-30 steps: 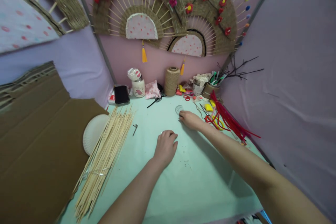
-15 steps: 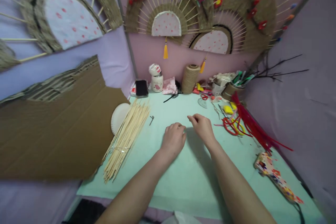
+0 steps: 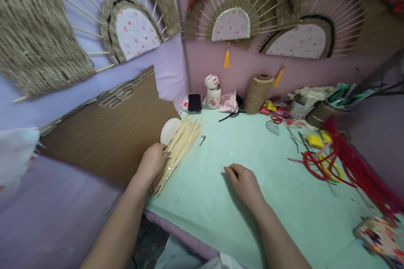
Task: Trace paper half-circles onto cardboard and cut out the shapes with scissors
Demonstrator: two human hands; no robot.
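My left hand (image 3: 154, 162) reaches the left edge of a bundle of thin bamboo sticks (image 3: 177, 151), where it meets a large sheet of brown cardboard (image 3: 116, 134). Its fingers are curled, with the tips against the sticks; whether they grip a stick or the cardboard is hidden. Behind the sticks a white paper plate (image 3: 168, 129) partly shows. Above the light green tabletop (image 3: 214, 201), my right hand (image 3: 244, 180) is closed, thumb against curled fingers, and I see nothing in it. A small dark twig-like piece (image 3: 203, 140) lies right of the sticks.
Along the back stand a phone-like black object (image 3: 194, 103), a white jar (image 3: 213, 94) and a twine spool (image 3: 259, 92). To the right are scissors (image 3: 331, 168), red pipe cleaners (image 3: 356, 168) and a patterned glue-gun-like tool (image 3: 378, 235). Decorated fans (image 3: 232, 25) hang on the walls.
My left hand has moved left from the table's middle to the stick bundle. My right hand stays closed over the table, slightly nearer me. The view has turned left.
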